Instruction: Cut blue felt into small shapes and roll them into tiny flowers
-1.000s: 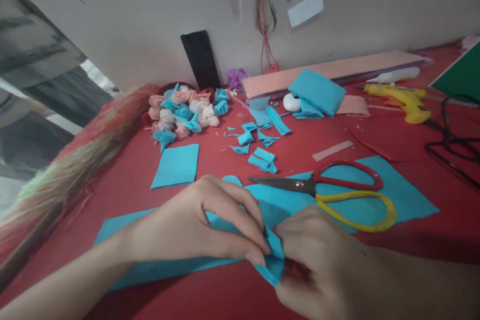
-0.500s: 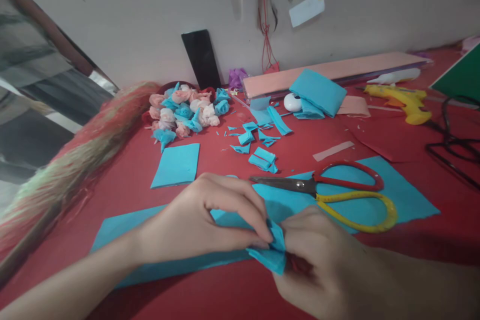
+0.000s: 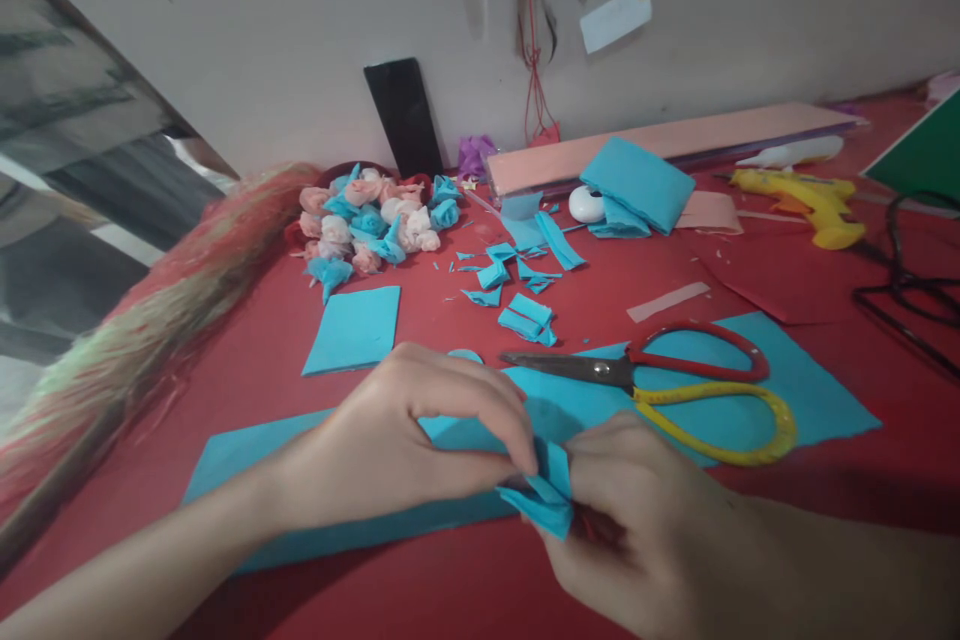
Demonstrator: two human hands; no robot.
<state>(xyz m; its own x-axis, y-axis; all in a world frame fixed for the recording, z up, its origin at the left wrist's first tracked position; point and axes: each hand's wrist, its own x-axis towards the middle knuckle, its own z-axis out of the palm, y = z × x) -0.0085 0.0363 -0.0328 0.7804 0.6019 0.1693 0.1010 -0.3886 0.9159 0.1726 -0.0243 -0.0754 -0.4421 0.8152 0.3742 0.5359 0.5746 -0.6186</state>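
Between my two hands is a small folded piece of blue crepe paper (image 3: 553,512). My left hand (image 3: 427,425) pinches its left side between thumb and index finger. My right hand (image 3: 637,510) grips its right end, with the fingers curled and partly hidden. Below both hands a long blue paper strip (image 3: 300,535) lies across the red table. Scissors (image 3: 600,370) with one red and one yellow handle rest closed on the blue paper, just beyond my right hand. A blue paper square (image 3: 352,328) lies beyond my left hand.
Paper roses (image 3: 367,220) in blue, pink and white are heaped at the back left. Blue scraps (image 3: 525,315) lie mid-table. A yellow glue gun (image 3: 814,200) with a black cord is at right. A dark phone (image 3: 405,115) leans on the wall. A person's clothing (image 3: 67,120) shows far left.
The left thumb and index finger have shifted slightly on the blue paper, and its lower flap now sits folded higher. Both hands stay in nearly the same place.
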